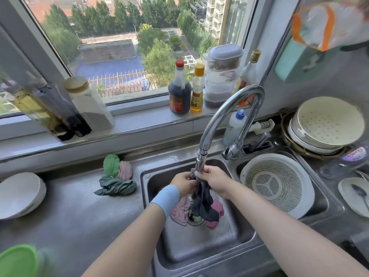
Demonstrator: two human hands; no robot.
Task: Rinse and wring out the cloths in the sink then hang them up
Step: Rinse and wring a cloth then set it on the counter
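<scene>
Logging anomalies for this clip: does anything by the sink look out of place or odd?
Nothing damaged. Pink cloths lie bunched around the drain, which might slow draining. Other cloths sit heaped on the counter.

Brushed steel sink (199, 246), dull sheen, wet. Polished chrome tap (229, 108), glossy. Matt steel surface (79, 206), faintly scuffed. Limp dark cloth (203, 198) and pink cloth (180, 212), both soft fabric, wet-looking. White matt plastic colander (279, 184) on the right, perforated. Matt blue wristband (166, 196), smooth.

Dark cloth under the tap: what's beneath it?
Below the dark cloth, on the sink floor: a pale pink cloth, a deeper pink cloth, and the drain between them. The hanging cloth covers part of the drain and whether the pink cloths touch.
</scene>
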